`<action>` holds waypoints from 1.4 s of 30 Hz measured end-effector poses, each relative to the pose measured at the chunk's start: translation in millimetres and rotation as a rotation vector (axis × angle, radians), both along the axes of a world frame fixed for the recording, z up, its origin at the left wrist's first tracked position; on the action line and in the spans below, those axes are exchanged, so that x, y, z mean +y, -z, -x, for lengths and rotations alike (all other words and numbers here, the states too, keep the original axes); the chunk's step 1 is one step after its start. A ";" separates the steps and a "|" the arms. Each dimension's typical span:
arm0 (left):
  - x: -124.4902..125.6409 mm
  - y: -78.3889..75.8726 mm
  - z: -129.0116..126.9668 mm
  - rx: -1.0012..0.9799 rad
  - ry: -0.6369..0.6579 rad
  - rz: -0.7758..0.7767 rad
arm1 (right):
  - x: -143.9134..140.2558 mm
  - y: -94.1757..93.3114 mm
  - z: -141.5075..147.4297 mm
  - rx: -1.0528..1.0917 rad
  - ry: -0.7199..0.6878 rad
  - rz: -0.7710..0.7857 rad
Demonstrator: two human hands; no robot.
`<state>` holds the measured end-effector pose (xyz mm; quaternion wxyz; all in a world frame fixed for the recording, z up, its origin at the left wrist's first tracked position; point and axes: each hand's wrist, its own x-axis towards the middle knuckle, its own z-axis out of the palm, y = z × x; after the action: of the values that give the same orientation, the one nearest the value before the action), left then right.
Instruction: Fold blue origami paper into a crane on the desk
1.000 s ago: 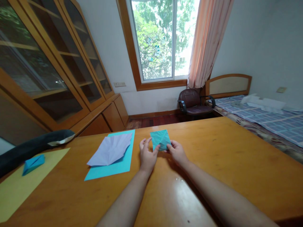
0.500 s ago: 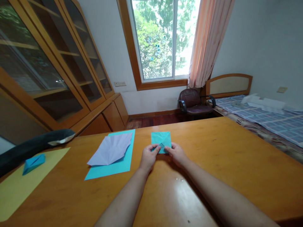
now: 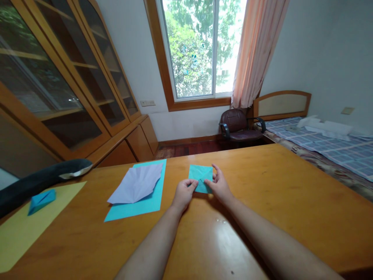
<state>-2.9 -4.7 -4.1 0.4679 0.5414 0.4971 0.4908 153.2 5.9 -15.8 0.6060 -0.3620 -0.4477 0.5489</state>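
A small turquoise square of folded paper [image 3: 201, 173] is held just above the table, with creases meeting near its middle and a short dark slit there. My left hand [image 3: 185, 192] pinches its lower left edge, thumb on top. At the right edge my right hand [image 3: 220, 186] grips it, thumb on the face near the slit and index finger raised away from the sheet. The fingers beneath the paper are mostly hidden.
On the wooden table [image 3: 276, 186], a creased lavender sheet [image 3: 135, 184] lies over a turquoise sheet [image 3: 134, 214]. Further left, a blue folded paper piece [image 3: 42, 201] rests on yellow paper [image 3: 43, 225], beside a dark long object [image 3: 43, 177]. A chair [image 3: 237, 124] stands behind the table.
The folded paper has shifted slightly right and nearer, and turned a little. My right index finger has lifted off its edge; my left hand has barely moved.
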 end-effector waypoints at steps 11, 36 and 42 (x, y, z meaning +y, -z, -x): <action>3.9 -4.4 12.8 0.262 0.116 0.013 | 6.5 0.9 -16.5 -0.418 -0.037 0.071; 14.2 9.7 15.2 0.507 -0.053 -0.120 | 19.5 8.6 -16.5 -0.558 0.028 0.125; 14.5 13.2 16.6 0.800 -0.162 -0.381 | 13.9 3.0 -18.7 -1.061 0.254 -0.260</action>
<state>-19.5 9.8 -17.3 0.0910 0.7244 0.5804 0.3605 171.9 19.8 -18.7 0.3987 -0.5620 -0.7081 0.1544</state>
